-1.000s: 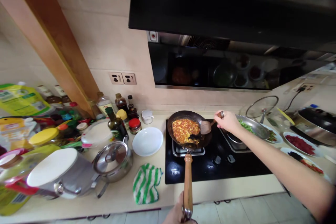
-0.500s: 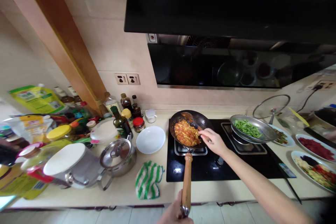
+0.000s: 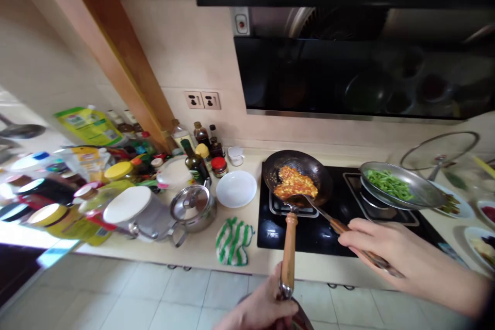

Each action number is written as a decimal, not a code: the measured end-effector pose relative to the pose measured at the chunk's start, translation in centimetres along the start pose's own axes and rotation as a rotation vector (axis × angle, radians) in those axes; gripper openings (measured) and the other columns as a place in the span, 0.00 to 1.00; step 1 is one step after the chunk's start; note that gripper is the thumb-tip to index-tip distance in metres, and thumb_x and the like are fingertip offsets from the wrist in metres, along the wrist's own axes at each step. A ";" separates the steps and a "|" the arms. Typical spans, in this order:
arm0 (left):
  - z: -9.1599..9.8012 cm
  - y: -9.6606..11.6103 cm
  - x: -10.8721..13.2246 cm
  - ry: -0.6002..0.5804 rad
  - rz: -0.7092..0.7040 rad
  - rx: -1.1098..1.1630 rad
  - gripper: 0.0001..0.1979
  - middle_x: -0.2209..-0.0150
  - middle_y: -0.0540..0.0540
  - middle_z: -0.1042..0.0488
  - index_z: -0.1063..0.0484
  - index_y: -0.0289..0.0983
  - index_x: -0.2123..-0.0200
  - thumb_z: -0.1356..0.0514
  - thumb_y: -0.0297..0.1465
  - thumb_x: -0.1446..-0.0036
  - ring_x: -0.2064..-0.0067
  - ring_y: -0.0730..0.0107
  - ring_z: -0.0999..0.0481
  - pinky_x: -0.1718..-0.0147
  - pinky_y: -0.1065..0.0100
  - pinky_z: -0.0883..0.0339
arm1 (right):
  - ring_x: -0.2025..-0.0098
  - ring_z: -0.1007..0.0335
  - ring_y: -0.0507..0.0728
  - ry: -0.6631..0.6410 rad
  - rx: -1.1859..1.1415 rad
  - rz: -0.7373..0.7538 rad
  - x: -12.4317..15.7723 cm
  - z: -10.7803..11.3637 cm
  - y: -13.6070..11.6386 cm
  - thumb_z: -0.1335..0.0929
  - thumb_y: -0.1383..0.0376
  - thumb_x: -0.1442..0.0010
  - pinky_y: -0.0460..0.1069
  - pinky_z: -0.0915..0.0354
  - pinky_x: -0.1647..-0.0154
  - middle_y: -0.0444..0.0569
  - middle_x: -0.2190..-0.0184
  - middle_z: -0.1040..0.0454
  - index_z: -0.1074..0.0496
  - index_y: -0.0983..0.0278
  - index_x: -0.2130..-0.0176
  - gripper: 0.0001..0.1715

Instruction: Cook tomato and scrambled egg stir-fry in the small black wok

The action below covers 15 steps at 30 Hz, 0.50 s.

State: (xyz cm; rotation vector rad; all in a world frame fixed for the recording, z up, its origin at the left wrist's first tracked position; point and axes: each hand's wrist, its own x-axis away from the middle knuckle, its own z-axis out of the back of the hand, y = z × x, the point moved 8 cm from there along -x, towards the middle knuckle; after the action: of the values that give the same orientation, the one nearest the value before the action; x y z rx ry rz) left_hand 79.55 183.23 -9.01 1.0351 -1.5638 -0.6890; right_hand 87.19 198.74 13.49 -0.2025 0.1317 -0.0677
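Note:
A dark wok (image 3: 327, 178) sits over the left burner, with red and yellow cooked food (image 3: 294, 181) inside. My left hand (image 3: 273, 300) is closed round the end of its wooden handle (image 3: 289, 247). In my right hand (image 3: 377, 242) is a spatula (image 3: 323, 212) with a wooden grip. Its metal head lies at the near edge of the food, inside the wok. To the left of the stove is a white plate (image 3: 236, 188) with nothing on it.
A pan of green vegetables (image 3: 390, 184) rests over the right burner, a glass lid (image 3: 439, 149) behind it. Left are a striped cloth (image 3: 234, 242), a steel pot (image 3: 193, 209), a grey pot (image 3: 145, 216) and several bottles and jars. Plates of food stand far right.
My right hand has moved toward me and right, and the spatula head has come from the wok's far side to its near side. The food is bunched closer together. The view has shifted left.

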 end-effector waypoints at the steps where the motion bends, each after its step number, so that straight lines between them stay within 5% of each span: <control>1: 0.1 0.0 0.0 -0.007 -0.004 0.002 0.40 0.78 0.56 0.30 0.50 0.36 0.39 0.35 0.37 0.51 0.82 0.77 0.35 0.84 0.77 0.43 | 0.80 0.36 0.49 -0.039 0.008 0.006 -0.8 -1.0 0.5 0.36 0.69 0.41 0.45 0.42 0.80 0.44 0.73 0.30 0.25 0.56 0.62 0.13; 4: 2.0 0.0 0.0 0.041 -0.067 -0.153 0.35 0.74 0.50 0.27 0.44 0.35 0.40 0.42 0.48 0.45 0.77 0.71 0.29 0.79 0.73 0.37 | 0.73 0.28 0.52 0.071 -0.015 -0.122 -3.1 -1.2 5.1 0.37 0.65 0.39 0.47 0.35 0.72 0.47 0.66 0.23 0.24 0.57 0.60 0.13; 7: 8.1 0.1 0.2 0.390 -0.086 -0.612 0.26 0.63 0.41 0.23 0.33 0.35 0.44 0.48 0.44 0.39 0.64 0.61 0.23 0.64 0.64 0.31 | 0.68 0.24 0.56 0.245 -0.072 -0.487 -4.0 1.6 12.1 0.32 0.62 0.43 0.49 0.32 0.65 0.48 0.68 0.20 0.23 0.59 0.61 0.10; 9: 12.4 -0.3 0.6 0.638 -0.023 -0.822 0.26 0.47 0.31 0.29 0.36 0.33 0.40 0.45 0.35 0.40 0.48 0.48 0.29 0.50 0.54 0.36 | 0.73 0.24 0.57 0.338 -0.162 -0.768 -3.7 3.0 15.6 0.31 0.62 0.44 0.49 0.32 0.69 0.48 0.77 0.22 0.23 0.61 0.63 0.09; 11: 16.1 -1.1 1.1 0.858 0.152 -1.145 0.29 0.40 0.32 0.35 0.36 0.38 0.39 0.42 0.30 0.45 0.41 0.42 0.35 0.47 0.50 0.39 | 0.76 0.24 0.57 0.431 -0.309 -0.943 -3.6 2.9 17.1 0.33 0.64 0.43 0.48 0.31 0.74 0.48 0.81 0.25 0.25 0.65 0.63 0.09; 15: 19.6 -3.7 1.4 0.885 0.189 -1.262 0.21 0.40 0.37 0.33 0.26 0.42 0.48 0.45 0.24 0.44 0.40 0.45 0.37 0.50 0.51 0.36 | 0.75 0.22 0.58 0.531 -0.528 -0.973 -5.2 -0.5 16.5 0.37 0.64 0.40 0.48 0.28 0.76 0.50 0.79 0.24 0.27 0.68 0.60 0.13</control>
State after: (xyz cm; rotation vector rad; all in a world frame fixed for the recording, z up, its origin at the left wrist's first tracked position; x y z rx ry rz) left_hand 61.53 178.59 -16.32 0.1282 -0.2573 -0.7427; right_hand 82.90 215.23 10.30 -0.7631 0.5743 -1.0676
